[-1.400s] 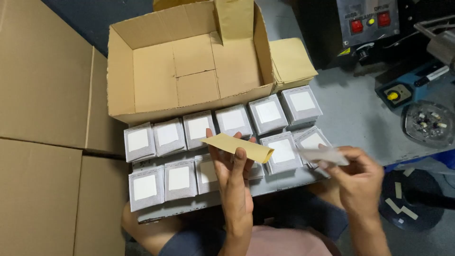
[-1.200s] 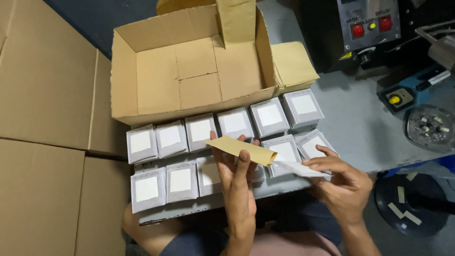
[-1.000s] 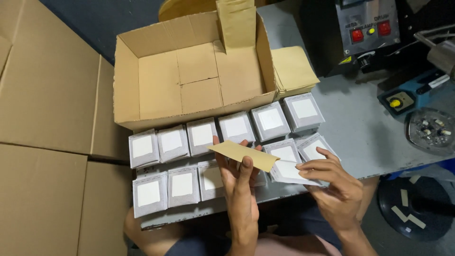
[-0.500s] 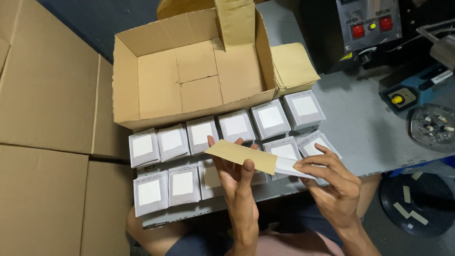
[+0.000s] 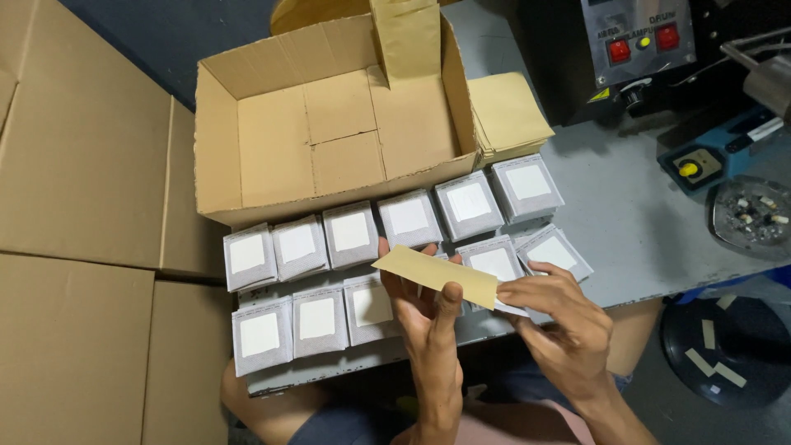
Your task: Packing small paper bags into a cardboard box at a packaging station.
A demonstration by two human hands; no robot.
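Note:
My left hand (image 5: 428,330) holds a tan paper sleeve (image 5: 432,274) flat above the table's front edge, thumb on top. My right hand (image 5: 560,321) pinches a white slip (image 5: 515,309) at the sleeve's right end, where only a small corner of it shows. Beneath both hands lie two rows of small grey boxes with white labels (image 5: 350,233). An open, empty cardboard carton (image 5: 329,132) stands just behind the rows.
A stack of tan sleeves (image 5: 507,115) lies right of the carton. A control unit with red switches (image 5: 638,41), a blue device (image 5: 709,161) and a round dish of small parts (image 5: 754,218) sit at the right. Large cartons (image 5: 74,165) stand on the left.
My right hand brought the white slip from the right to the sleeve's end; most of the slip is now hidden at the sleeve. The left hand stayed in place.

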